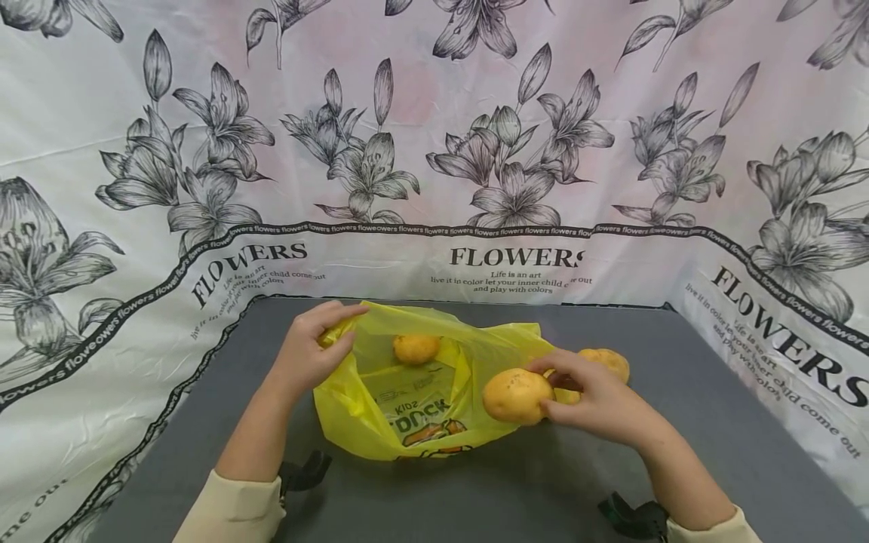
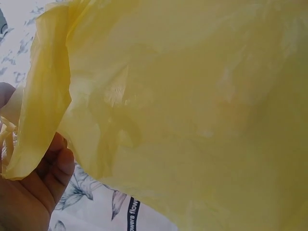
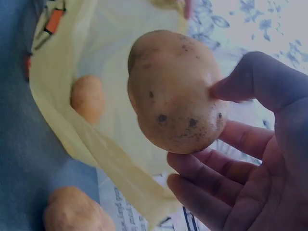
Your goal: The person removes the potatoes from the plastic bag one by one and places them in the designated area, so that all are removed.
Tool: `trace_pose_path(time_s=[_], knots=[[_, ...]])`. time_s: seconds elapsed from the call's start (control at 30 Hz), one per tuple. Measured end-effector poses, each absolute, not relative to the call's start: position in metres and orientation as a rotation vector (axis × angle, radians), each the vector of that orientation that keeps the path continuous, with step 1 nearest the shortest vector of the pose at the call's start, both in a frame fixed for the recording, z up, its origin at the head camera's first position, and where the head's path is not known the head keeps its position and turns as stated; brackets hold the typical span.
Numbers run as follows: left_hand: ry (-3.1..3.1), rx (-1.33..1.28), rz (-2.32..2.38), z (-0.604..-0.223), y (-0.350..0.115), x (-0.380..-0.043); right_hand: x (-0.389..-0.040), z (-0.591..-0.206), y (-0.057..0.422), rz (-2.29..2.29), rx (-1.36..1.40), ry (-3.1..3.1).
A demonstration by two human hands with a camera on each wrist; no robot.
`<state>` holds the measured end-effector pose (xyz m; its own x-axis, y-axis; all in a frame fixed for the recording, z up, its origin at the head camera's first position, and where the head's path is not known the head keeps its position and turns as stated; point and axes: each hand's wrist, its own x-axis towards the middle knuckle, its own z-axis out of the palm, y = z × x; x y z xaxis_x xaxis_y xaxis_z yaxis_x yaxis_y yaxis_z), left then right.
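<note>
A yellow plastic bag point(image 1: 387, 411) with a printed duck lies on the table, its mouth spread toward me. My left hand point(image 1: 312, 351) grips the bag's rim at its left side; in the left wrist view the yellow film point(image 2: 192, 96) fills most of the picture beside the fingers. One potato point(image 1: 416, 348) rests inside the bag. Between thumb and fingers my right hand point(image 1: 591, 396) holds another potato point(image 1: 518, 396) at the right side of the bag's mouth. Dark specks dot this held potato point(image 3: 173, 91) in the right wrist view.
Behind my right hand, a potato point(image 1: 611, 363) sits on the grey table point(image 1: 489, 498), outside the bag. A white flower-printed cloth point(image 1: 407, 264) stands around the table's back and sides. Dark straps point(image 1: 304, 471) circle both wrists.
</note>
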<state>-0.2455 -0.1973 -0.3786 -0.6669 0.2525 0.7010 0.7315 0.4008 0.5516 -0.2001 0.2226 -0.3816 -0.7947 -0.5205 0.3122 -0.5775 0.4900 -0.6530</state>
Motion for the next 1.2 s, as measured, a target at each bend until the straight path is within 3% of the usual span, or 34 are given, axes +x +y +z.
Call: trace_pose_path(time_s=[0.3, 0.83, 1.2], knots=[[-2.198, -0.674, -1.281, -0.377, -0.196, -0.244, -0.198, -0.380, 0.239, 1.367, 1.005, -2.716], [-2.190, -0.563, -1.261, -0.379, -0.197, -0.249, -0.189, -0.358, 0.281, 1.410, 0.946, -3.000], [-2.199, -0.555, -1.266, -0.379, -0.197, -0.248, -0.194, -0.365, 0.298, 1.447, 0.913, -3.153]])
